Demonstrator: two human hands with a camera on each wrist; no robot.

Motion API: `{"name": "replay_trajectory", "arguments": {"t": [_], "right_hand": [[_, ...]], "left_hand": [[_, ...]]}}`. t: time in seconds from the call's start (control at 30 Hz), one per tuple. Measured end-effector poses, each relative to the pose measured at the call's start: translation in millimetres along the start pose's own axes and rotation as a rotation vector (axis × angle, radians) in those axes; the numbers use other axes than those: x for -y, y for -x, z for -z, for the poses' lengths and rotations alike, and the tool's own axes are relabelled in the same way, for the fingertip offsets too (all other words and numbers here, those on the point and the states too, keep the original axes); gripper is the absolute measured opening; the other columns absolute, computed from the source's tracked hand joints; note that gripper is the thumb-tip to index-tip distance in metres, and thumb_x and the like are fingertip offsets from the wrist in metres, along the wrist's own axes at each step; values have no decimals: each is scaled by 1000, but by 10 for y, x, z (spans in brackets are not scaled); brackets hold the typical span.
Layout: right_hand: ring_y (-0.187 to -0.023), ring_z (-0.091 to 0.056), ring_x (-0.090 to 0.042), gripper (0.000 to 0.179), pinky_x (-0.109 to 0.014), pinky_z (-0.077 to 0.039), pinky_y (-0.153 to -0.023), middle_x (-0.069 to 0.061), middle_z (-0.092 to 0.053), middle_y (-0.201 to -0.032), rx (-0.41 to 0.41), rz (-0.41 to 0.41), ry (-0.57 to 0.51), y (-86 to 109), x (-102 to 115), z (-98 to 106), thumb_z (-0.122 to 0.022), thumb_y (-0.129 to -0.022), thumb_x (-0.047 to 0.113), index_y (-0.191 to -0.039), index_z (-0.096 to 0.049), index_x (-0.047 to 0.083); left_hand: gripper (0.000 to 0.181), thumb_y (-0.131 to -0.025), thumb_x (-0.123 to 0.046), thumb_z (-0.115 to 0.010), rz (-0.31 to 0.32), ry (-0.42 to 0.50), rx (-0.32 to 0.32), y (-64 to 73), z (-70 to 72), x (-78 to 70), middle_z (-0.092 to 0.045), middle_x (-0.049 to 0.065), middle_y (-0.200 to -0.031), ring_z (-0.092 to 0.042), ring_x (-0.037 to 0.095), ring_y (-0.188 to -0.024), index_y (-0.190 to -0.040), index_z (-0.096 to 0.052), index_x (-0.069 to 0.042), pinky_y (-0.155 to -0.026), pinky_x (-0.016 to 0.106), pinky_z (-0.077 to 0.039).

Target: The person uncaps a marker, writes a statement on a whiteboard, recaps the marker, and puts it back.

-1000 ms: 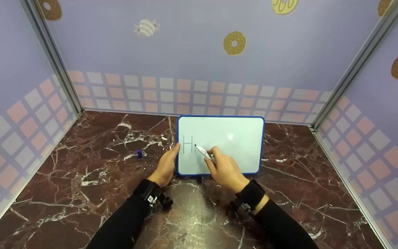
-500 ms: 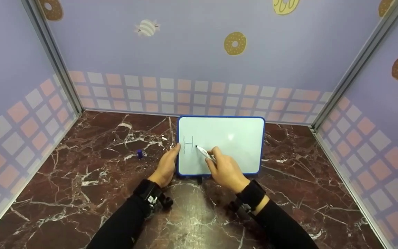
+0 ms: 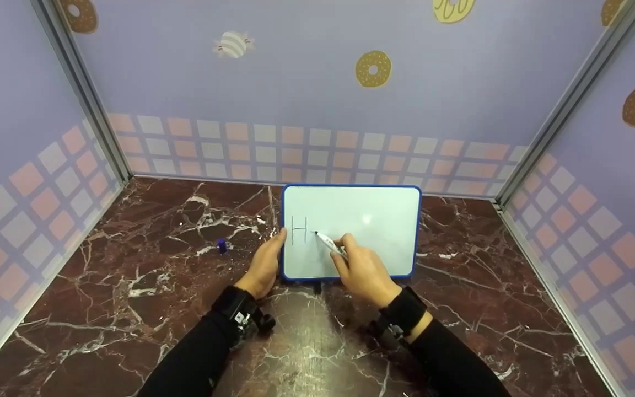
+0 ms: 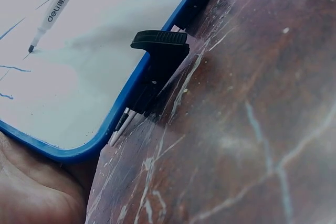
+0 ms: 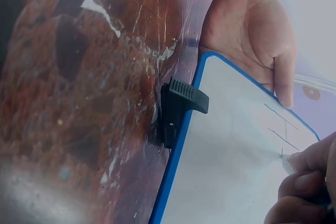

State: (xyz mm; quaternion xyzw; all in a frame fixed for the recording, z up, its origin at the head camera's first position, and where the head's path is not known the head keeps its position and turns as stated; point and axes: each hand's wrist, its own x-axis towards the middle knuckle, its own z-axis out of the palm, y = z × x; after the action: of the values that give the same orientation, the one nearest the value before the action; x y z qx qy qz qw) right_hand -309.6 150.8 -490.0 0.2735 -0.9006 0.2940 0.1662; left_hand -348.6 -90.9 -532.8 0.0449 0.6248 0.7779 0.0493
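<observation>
A whiteboard (image 3: 383, 212) with a blue frame stands propped on the table, leaning back. My left hand (image 3: 264, 268) holds its left edge, the thumb along the frame and the other fingers hidden behind the board. Pinched in my right hand (image 3: 366, 274) is a white marker (image 4: 54, 14), whose dark tip touches the board. A dark letter H (image 3: 299, 228) is drawn near the left side, and a short horizontal stroke (image 3: 312, 232) lies just right of it. Black clips (image 4: 160, 59) grip the board's lower edge.
A blue marker cap (image 3: 222, 246) is on the marbled table (image 3: 146, 325), left of my left hand. Patterned panels (image 3: 295, 82) enclose the back and both sides, joined by grey metal posts (image 3: 83, 91).
The marker tip has shifted slightly right, with my right hand moving along. A short stroke now shows beside the H. My left hand keeps its place on the board.
</observation>
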Motion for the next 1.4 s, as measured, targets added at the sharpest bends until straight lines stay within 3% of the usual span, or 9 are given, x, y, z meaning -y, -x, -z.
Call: {"name": "replay_trajectory", "arguments": {"t": [0.27,0.57,0.9,1.17,1.4], "right_hand": [[-54,-37,-8,13,-27,-33,-48,2,-58,-75,3,-28,-4,10,-33,34,-65,-113,12,-121,-59,5],[-53,-36,-8,13,-27,-32,-48,5,-54,-73,-27,-6,19,20,-59,70,-67,-112,11,-121,-59,5],[-52,-36,-7,16,-26,-32,-48,5,-53,-72,-1,-24,4,1,-47,81,-63,-115,14,-126,-59,4],[-53,-38,-7,15,-26,-33,-48,4,-58,-74,1,-29,-1,-35,-17,71,-64,-115,14,-125,-59,5],[-52,-35,-6,14,-25,-32,-48,6,-52,-71,-2,-10,-9,-65,4,51,-63,-115,15,-125,-59,5]], "left_hand": [[76,-121,-41,-44,-1,0,12,-7,3,3,-22,31,-179,-16,43,-168,-166,-25,17,-138,54,-11],[74,-121,-40,-43,-7,10,16,-12,14,12,-25,31,-178,-19,43,-167,-166,-28,17,-138,55,-12],[76,-121,-40,-44,-12,-10,-2,-10,14,-1,-20,32,-179,-13,43,-169,-167,-24,17,-138,53,-10],[76,-120,-40,-46,-14,-1,-7,-7,3,-10,-22,31,-179,-16,43,-168,-166,-26,17,-138,53,-12],[72,-121,-39,-44,-24,8,3,-7,-5,-2,-26,32,-177,-19,43,-167,-165,-31,17,-138,54,-14]]}}
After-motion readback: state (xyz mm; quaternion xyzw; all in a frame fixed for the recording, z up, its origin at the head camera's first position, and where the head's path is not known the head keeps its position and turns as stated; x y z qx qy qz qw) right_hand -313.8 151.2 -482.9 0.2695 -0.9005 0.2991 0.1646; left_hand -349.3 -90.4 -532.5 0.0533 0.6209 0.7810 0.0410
